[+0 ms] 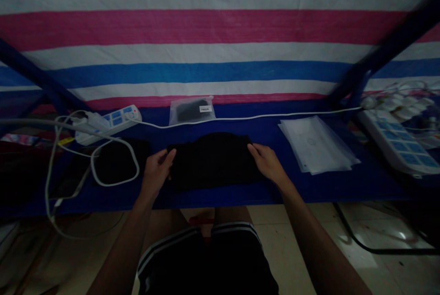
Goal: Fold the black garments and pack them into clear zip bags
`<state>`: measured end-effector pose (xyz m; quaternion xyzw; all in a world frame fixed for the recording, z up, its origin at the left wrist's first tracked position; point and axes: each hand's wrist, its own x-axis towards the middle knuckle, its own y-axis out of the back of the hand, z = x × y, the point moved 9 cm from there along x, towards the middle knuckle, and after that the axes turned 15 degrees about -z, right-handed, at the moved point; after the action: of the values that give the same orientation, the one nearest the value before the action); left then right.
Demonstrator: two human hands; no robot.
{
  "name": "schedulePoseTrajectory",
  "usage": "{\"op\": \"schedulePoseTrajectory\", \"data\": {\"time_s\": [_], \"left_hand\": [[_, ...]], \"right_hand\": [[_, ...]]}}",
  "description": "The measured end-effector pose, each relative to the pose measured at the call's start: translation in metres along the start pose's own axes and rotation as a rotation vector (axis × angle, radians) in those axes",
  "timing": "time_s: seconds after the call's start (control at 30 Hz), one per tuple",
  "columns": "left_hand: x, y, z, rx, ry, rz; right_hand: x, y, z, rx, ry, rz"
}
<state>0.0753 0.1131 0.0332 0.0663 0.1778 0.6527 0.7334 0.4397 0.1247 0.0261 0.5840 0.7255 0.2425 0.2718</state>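
Observation:
A black cloth garment (213, 162), its exact kind too dark to tell, lies spread on the blue table (261, 194) before me. My left hand (158, 166) pinches its left edge between thumb and fingers. At the opposite edge my right hand (266, 159) grips the upper right corner, thumb on top. Behind the garment rests a clear plastic bag (175, 112) with something black inside and a white label. To the right is a small stack of frosted plastic bags (314, 143).
A white power strip (118, 118) with looped white cables stands at the left, near a phone (70, 180) and a dark cloth pile (115, 162). A white cord (240, 118) crosses the table's back. Another power strip (402, 141) sits far right. Striped sheeting (220, 29) hangs behind.

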Motion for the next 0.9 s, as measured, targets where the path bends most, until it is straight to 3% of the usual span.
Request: {"op": "schedulePoseTrajectory", "data": {"time_s": [0.1,0.2,0.33,0.47,0.63,0.9], "left_hand": [[0.001,0.011,0.019,0.122,-0.129,0.116],[0.005,0.009,0.032,0.213,-0.212,0.152],[0.014,0.000,0.030,0.307,-0.190,0.175],[0.017,-0.005,0.024,0.343,-0.185,0.235],[0.015,-0.005,0.021,0.372,-0.186,0.289],[0.017,-0.006,0.018,0.356,-0.183,0.271]], "right_hand": [[-0.008,0.005,0.000,0.041,0.012,0.060],[-0.015,0.006,0.003,0.138,0.022,0.108],[-0.025,0.005,-0.001,0.217,0.060,0.183],[-0.033,0.008,-0.012,0.130,0.084,0.239],[-0.026,0.012,-0.020,-0.056,0.045,0.177],[0.010,0.008,-0.005,-0.202,-0.041,0.096]]}}
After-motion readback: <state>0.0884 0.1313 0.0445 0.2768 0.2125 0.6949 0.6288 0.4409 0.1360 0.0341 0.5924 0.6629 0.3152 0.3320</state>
